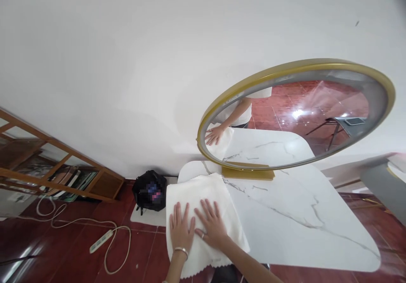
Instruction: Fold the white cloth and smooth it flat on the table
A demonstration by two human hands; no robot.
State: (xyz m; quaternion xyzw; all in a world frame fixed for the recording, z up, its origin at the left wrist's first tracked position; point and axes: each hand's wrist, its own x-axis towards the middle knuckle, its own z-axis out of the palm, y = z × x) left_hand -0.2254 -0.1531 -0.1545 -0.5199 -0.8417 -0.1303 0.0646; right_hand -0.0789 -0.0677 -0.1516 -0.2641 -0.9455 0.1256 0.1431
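A white towel (203,194) lies spread over the left end of a white marble table (294,219), its edge hanging over the near side. My left hand (181,228) rests flat on the towel with fingers stretched out, a bracelet on the wrist. My right hand (212,224) lies flat beside it on the towel, fingers spread, a ring on one finger. The two hands almost touch. Neither hand holds anything.
A round gold-framed mirror (294,114) stands at the table's far edge against the white wall. A black bag (149,190) sits on the red tiled floor to the left, with a power strip and cable (101,240) and a wooden glass-door cabinet (57,168).
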